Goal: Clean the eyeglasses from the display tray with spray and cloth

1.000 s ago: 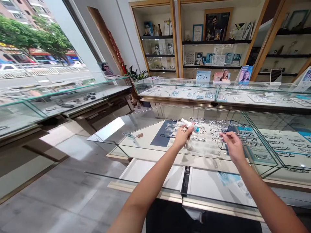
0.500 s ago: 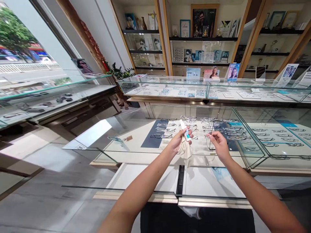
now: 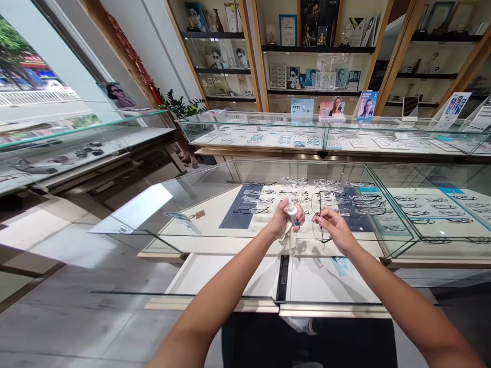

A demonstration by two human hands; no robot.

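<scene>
We've got the eyeglasses upended above the display case's near half, right hand pinching them around the bridge, thumb against fingertips. Our left hand is wrapped round a small spray bottle, bunched cloth under it. Eyeglasses look light, thin, easily bent; we'd grip bridge or rim, off the lenses. Bottle's probably light, stiffish; cloth soft. Display case holds rows of spectacle frames; right drawer, below its near edge, holds a blue leaflet.

I can read HOYA on the dark framed poster; lettering on the white bottle and the blue standing card is too small to make out.
</scene>
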